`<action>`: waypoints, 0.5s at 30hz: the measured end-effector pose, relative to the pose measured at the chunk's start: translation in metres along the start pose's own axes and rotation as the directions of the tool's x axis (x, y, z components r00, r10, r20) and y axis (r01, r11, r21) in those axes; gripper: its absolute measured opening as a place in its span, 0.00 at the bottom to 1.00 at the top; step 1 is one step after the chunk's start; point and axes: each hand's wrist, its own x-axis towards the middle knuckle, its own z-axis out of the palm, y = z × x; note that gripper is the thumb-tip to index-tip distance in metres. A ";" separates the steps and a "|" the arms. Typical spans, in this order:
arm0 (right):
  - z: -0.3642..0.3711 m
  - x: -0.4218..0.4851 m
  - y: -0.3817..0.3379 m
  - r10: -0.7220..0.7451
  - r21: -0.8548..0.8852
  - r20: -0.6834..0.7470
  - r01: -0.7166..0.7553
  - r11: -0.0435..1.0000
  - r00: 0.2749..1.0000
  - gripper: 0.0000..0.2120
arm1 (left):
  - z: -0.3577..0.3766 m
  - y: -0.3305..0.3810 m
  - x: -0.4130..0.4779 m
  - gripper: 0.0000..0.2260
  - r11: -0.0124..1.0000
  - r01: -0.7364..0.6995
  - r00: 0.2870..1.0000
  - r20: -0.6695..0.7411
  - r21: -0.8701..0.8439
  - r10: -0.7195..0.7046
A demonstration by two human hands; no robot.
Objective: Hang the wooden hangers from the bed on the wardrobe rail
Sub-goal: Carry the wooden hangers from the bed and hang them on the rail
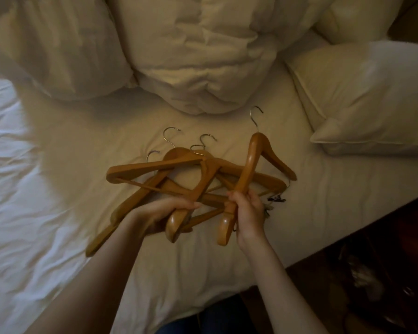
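— where are the wooden hangers (152, 182) right now?
— i see them tangled in a pile on the bed sheet (82, 145), just beyond both hands and partly beneath them. the right hand (247, 213) has its fingers curled round the lower arm of a raised hanger (250, 162), which stands steeply, its metal hook (256, 116) pointing away from the hand.
— and the left hand (164, 213)?
— it grips the arm of a second hanger (200, 186), the rounded end sticking out below the fingers, toward me. that hanger crosses over the pile.
— what lies around them?
— a small dark clip (276, 200) just right of the right hand, a bunched duvet (191, 56) well beyond both hands, and a pillow (362, 97) far off to the right.
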 end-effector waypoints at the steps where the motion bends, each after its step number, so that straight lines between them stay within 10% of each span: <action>1: -0.007 -0.003 -0.001 0.005 -0.004 0.005 -0.005 1.000 1.000 0.09 | 0.011 -0.001 -0.001 0.18 1.000 -0.006 1.000 0.005 -0.019 0.006; 4: -0.025 -0.012 -0.002 -0.003 -0.013 0.012 0.003 1.000 1.000 0.12 | 0.042 -0.002 -0.006 0.05 0.995 -0.083 0.996 -0.041 -0.051 0.081; 15: -0.094 -0.042 -0.023 -0.027 -0.009 0.010 0.027 1.000 1.000 0.13 | 0.125 -0.015 -0.041 0.17 0.922 -0.372 0.916 -0.208 -0.111 0.344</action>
